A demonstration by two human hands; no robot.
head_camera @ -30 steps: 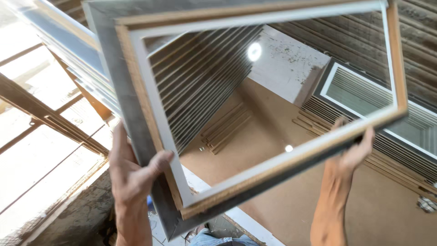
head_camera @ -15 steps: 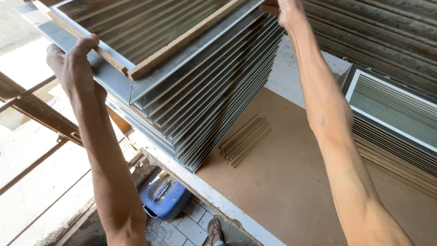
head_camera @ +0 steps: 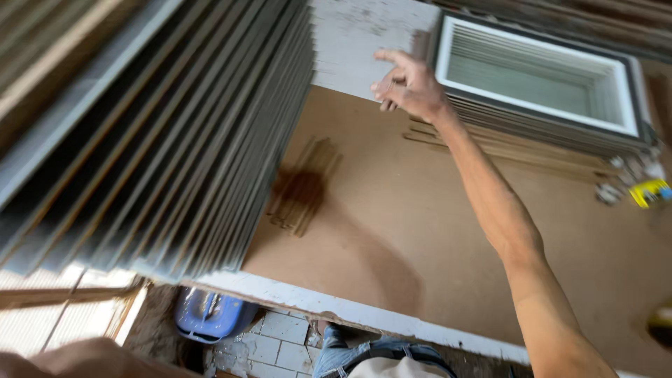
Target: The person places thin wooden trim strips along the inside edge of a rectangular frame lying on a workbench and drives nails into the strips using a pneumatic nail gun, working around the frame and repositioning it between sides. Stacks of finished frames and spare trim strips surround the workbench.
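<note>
Down below, blue plastic container [head_camera: 207, 315] on tiled floor. Brown fibreboard desk [head_camera: 392, 231] next, loose thin wooden strips [head_camera: 304, 185] flat for reach. Left, tall grey frame stack [head_camera: 175, 133], squared to stand. Right hand [head_camera: 409, 87], fingers loosely open and empty, now lowered toward white-lined frame stack [head_camera: 539, 77]. Left hand out of sight.

The left hand [head_camera: 77, 357] is cut off at the bottom edge — its fingers hidden, grip untellable.

right hand [head_camera: 409, 87] off the raised frame, now reaching toward white-edged frame stack [head_camera: 539, 84], left hand dropped from view
</note>
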